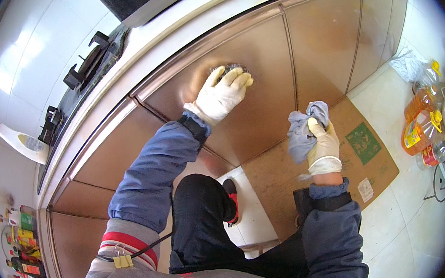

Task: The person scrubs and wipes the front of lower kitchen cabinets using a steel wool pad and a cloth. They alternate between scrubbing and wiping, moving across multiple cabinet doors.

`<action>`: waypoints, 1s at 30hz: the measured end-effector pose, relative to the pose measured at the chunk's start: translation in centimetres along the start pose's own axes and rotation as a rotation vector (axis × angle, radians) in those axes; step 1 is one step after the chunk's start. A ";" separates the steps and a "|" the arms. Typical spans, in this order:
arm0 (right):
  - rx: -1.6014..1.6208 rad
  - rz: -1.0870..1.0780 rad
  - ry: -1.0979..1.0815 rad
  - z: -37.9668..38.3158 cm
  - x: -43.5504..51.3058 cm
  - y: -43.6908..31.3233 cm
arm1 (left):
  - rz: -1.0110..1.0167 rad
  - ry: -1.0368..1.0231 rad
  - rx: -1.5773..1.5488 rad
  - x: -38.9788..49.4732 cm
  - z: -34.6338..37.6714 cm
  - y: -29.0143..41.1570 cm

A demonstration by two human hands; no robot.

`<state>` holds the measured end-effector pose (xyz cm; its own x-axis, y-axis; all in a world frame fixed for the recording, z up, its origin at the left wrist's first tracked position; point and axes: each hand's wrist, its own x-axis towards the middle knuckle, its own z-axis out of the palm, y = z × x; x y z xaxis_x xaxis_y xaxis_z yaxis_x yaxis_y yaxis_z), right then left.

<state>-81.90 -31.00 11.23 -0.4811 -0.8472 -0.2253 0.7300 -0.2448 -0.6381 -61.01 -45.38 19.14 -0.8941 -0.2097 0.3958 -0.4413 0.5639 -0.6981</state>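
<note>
My left hand (223,91), in a pale rubber glove, presses a dark metal scouring pad (233,68) against a brown cabinet door (257,60) below the counter. Most of the pad is hidden beneath my fingers. In my right hand (325,145), gloved as well, a crumpled grey-blue cloth (305,128) is gripped between thumb and fingers. The cloth hangs apart from the cabinet, above a flattened cardboard sheet (280,179) on the floor.
A white spray bottle (24,144) stands on the counter by the gas stove (90,60). Several sauce bottles (26,240) crowd the counter's far end. Oil bottles (419,132) and plastic bags (410,66) sit on the tiled floor at right. My bent knee (203,195) is close to the cabinets.
</note>
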 end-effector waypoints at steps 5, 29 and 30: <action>0.006 0.011 0.000 0.0 0.1 0.2 | 0.007 -0.106 0.039 -4.3 1.6 0.6; -0.011 0.050 -0.040 0.1 -0.6 0.0 | -0.141 -0.201 -0.043 -1.9 3.0 1.8; -0.002 0.043 -0.048 0.0 -0.6 0.0 | -0.126 -0.298 0.048 -1.8 2.9 1.9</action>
<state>-81.61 -30.49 11.39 -0.4255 -0.8786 -0.2171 0.7486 -0.2069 -0.6299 -60.43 -46.24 15.40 -0.8122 -0.5040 0.2937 -0.5466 0.4818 -0.6849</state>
